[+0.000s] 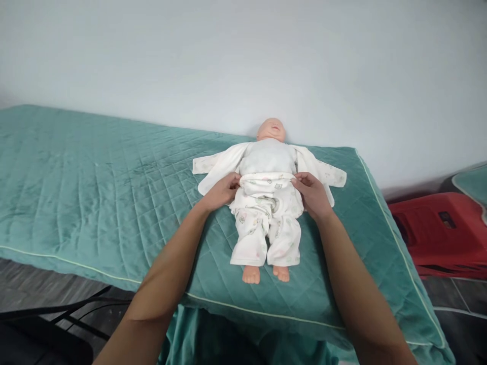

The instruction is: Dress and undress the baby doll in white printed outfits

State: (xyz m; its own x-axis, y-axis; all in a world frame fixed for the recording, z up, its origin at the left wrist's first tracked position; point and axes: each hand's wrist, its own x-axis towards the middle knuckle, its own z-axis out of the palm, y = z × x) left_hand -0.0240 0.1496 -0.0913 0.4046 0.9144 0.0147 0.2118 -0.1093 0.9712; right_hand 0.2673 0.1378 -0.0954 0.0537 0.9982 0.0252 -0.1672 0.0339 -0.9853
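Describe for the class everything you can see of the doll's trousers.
The trousers are white, with small printed figures, and look like soft cloth. They are on the doll, which lies face up on a green quilt. The waistband crosses its belly; the cloth bunches below, and the legs end in wide hems above bare feet. The left hand and right hand grip the waistband's sides.

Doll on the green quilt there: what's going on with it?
A person is handling the doll's trousers, the left hand and right hand each at one side of the waistband. The doll lies face up on the quilt, its feet showing below the trouser legs. Its jacket is open, sleeves spread out.
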